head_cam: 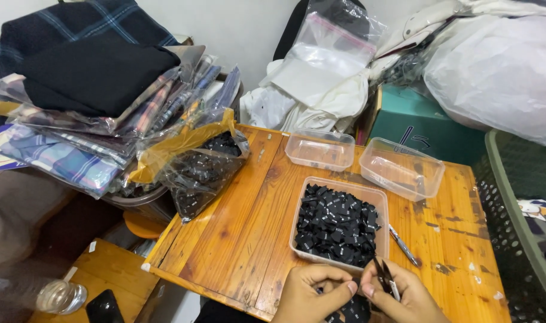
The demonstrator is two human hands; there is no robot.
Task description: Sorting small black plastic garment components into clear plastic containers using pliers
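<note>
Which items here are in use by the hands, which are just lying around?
In use: left hand, right hand, snips, black labels, label tub.
Lying about: two empty tubs, pen, bagged labels, fabric stack.

Two bare hands, left hand (pixel 312 293), right hand (pixel 404 296), no gloves, short plain fingernails
</note>
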